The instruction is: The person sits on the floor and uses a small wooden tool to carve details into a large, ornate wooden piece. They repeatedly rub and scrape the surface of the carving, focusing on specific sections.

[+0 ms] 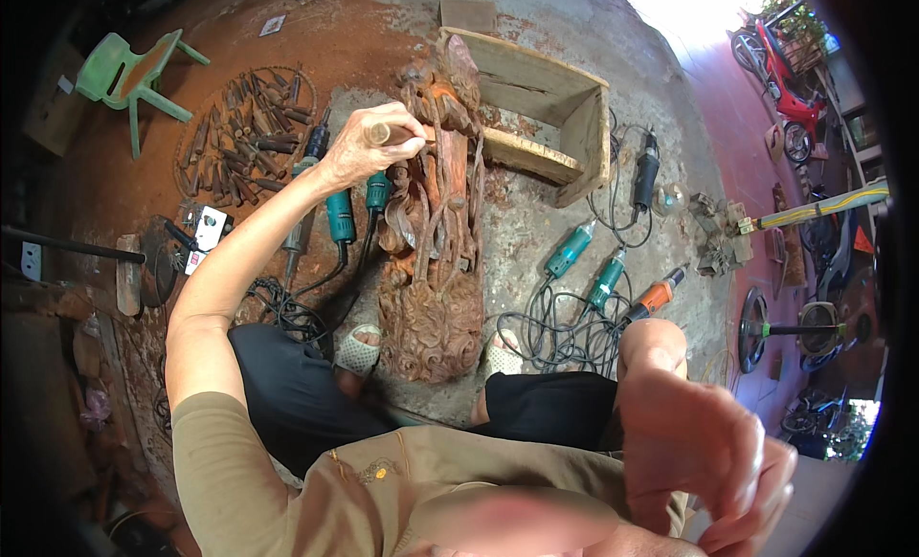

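Note:
A long brown wood carving (433, 327) lies between my feet, its near end covered in deep swirls and its far part cut into twisting stems. Over its far left side, my left hand (375, 144) is closed round a chisel (378, 133), whose round wooden handle end faces up. The fingers hide most of the chisel, and the contact of its tip with the wood is not plain. Raised close at the lower right, my right hand (708, 442) has its fingers curled and slightly blurred. Whatever it may hold is hidden.
Many wooden-handled tools (244, 141) fill a round tray at the left, near a green chair (134, 74). A wooden box frame (584, 126) stands behind the carving. Teal power tools (571, 249), an orange one (661, 294) and tangled cords (555, 332) lie at right.

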Motion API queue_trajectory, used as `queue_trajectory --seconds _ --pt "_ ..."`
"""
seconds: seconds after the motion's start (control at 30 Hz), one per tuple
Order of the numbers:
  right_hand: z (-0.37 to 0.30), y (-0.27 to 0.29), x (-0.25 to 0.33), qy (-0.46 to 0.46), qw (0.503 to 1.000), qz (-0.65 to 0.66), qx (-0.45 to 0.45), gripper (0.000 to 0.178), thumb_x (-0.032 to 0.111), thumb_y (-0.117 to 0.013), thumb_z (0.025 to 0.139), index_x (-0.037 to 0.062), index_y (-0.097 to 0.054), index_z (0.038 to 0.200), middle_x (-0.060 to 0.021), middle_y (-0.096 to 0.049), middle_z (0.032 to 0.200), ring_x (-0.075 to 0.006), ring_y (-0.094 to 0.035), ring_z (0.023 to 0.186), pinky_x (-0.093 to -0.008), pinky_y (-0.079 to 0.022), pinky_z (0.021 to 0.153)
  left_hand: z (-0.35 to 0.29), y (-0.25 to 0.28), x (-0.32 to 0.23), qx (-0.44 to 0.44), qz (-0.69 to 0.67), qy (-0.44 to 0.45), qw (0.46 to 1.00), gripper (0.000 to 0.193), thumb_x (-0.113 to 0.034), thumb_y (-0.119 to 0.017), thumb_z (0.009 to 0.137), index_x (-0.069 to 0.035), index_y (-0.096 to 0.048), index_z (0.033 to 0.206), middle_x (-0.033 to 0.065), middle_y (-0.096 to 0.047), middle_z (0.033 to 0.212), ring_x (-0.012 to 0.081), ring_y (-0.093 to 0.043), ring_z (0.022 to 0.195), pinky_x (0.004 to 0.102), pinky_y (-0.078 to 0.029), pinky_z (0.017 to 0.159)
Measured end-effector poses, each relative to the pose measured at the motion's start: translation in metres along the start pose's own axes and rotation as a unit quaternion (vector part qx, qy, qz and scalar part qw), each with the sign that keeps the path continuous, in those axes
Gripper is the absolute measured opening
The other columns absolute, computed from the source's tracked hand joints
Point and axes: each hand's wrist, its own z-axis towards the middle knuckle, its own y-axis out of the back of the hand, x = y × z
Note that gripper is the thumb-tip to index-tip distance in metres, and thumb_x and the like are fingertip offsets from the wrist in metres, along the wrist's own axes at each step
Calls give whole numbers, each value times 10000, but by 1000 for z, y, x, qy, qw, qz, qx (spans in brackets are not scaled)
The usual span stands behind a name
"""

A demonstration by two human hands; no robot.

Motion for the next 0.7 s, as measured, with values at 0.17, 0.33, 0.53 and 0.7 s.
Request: queue_trajectory --seconds 0.17,0.33,0.53,0.7 --pt "-27 -20 15 170 968 -175 -53 197 283 -644 793 138 -518 837 48 -505 856 -110 -494 806 -267 -402 801 6 9 8 -77 36 9 996 123 -150 -710 847 -32 -689 874 49 -638 850 154 -620 786 328 -503 705" --pt "-63 -19 -33 81 974 -95 187 208 115 -628 846 89 -510 676 -14 -489 670 -182 -507 568 -343 -493 525 -4 8 7 3 51 -1 999 111 -139 -698 868 -37 -710 911 28 -640 874 129 -622 817 291 -516 747" --pt "-208 53 -110 -434 825 -330 148 176 158 -584 916 25 -623 808 -102 -619 806 -270 -593 735 -381 -487 679 3 -6 10 -36 130 -73 988 78 -102 -704 853 -35 -697 893 33 -643 880 148 -653 845 264 -539 735" --pt "-263 74 -123 -654 692 -288 102 247 104 -551 941 35 -625 1167 -124 -651 986 -259 -637 947 -360 -505 793 6 3 -8 25 87 -4 996 81 -96 -697 862 -46 -709 925 28 -644 912 142 -637 850 307 -524 752"
